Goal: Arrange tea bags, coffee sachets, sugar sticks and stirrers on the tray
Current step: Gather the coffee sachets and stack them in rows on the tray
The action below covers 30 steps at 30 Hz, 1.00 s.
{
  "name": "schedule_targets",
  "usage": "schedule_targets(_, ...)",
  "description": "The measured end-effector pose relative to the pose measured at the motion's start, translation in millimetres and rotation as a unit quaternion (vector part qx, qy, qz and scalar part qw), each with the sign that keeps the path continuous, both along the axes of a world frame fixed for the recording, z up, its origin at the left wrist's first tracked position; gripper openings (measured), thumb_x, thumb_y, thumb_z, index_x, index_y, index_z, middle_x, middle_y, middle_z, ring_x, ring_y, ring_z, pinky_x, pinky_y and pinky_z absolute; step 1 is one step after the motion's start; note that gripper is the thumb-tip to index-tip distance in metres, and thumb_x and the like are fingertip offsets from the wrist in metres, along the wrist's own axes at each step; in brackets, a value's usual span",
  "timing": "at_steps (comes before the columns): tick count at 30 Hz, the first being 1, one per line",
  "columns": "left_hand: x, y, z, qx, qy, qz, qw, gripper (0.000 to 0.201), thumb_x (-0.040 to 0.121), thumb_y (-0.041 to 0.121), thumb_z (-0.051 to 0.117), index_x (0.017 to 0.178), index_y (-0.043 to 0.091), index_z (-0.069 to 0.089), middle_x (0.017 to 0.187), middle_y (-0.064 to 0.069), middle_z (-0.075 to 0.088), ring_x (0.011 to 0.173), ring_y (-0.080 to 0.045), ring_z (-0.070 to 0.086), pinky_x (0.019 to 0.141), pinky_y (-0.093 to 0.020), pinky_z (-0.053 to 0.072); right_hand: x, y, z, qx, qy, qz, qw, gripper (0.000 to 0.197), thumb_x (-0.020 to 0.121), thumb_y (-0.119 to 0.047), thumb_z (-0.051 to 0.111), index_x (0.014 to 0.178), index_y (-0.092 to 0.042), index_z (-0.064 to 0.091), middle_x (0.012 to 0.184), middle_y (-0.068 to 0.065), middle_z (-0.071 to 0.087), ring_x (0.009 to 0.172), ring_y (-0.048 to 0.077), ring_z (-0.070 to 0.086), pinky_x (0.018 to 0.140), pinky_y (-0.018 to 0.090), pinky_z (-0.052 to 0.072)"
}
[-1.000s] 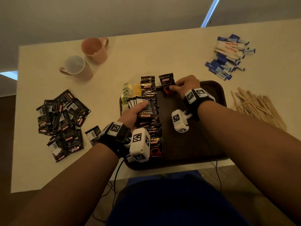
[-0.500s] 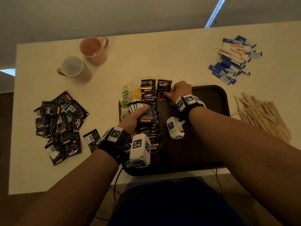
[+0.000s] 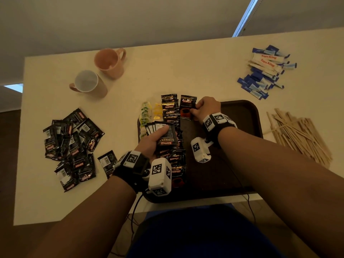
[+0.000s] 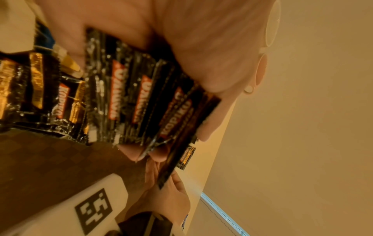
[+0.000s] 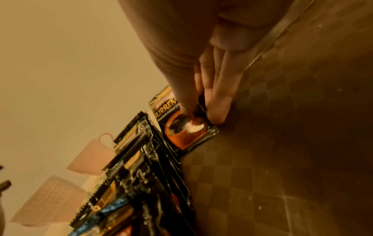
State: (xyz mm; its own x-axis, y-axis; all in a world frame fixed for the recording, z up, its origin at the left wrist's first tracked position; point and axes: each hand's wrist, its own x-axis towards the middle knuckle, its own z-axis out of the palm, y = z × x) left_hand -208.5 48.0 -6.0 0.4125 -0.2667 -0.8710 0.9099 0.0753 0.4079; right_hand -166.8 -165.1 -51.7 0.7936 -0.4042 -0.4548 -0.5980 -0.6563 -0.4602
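My right hand [image 3: 205,108] pinches one coffee packet [image 3: 187,107] at the tray's [image 3: 242,116] twelve o'clock edge; I should lay it straight. My left hand [image 3: 155,139] grips a fan of packets [image 3: 163,134].

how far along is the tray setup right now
Partly done. Tea bags and one column of coffee sachets already lie along the tray's left side. In hand: the right hand pinches a sachet starting a second column, and the left hand holds a fan of sachets. Left: the loose sachet pile, sugar sticks and stirrers, all off the tray.
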Motion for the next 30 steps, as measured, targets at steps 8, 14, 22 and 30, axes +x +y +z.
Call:
schedule_targets(8,-7.9,-6.0,12.9,-0.003,-0.021,-0.012,1.0,0.074,0.064,0.043,0.076,0.125,0.003,0.063,0.108,-0.018,0.072,0.08,-0.028,0.073,0.061,-0.034,0.058,-23.6,-12.4,21.7,0.008,-0.017,0.024,1.0,0.013,0.085,-0.024,0.071,0.089,-0.013,0.065,0.091,0.002,0.066,0.089,0.019,0.063,0.083,0.033,0.053)
schedule_targets(14,-13.9,-10.7,33.0,0.002,-0.049,-0.042,0.998,0.071,0.065,0.046,0.077,0.12,0.003,0.064,0.096,-0.016,0.075,0.079,-0.03,0.074,0.067,-0.038,0.059,-54.1,-4.0,67.9,0.043,-0.103,0.107,0.988,0.004,0.088,-0.018,0.068,0.092,-0.016,0.067,0.093,-0.001,0.066,0.082,0.008,0.057,0.074,0.018,0.048)
schedule_targets(22,-21.8,-5.0,51.6,0.033,-0.104,-0.076,0.991,0.097,0.046,0.058,0.088,0.125,0.008,0.062,0.105,-0.015,0.074,0.095,-0.034,0.072,0.09,-0.046,0.056,-93.0,16.9,114.7,0.063,-0.221,0.32,0.919,0.042,0.077,-0.011,0.077,0.117,-0.019,0.069,0.123,0.0,0.063,0.115,0.012,0.055,0.099,0.024,0.042)
schedule_targets(30,-24.5,-0.3,48.0,0.034,-0.116,-0.106,0.987,0.114,0.032,0.072,0.089,0.123,0.008,0.062,0.11,-0.017,0.072,0.102,-0.036,0.07,0.102,-0.051,0.048,-103.2,22.2,112.3,-0.004,-0.288,0.387,0.876,0.028,0.078,-0.01,0.079,0.105,-0.019,0.076,0.117,0.009,0.067,0.108,0.03,0.061,0.085,0.047,0.054)
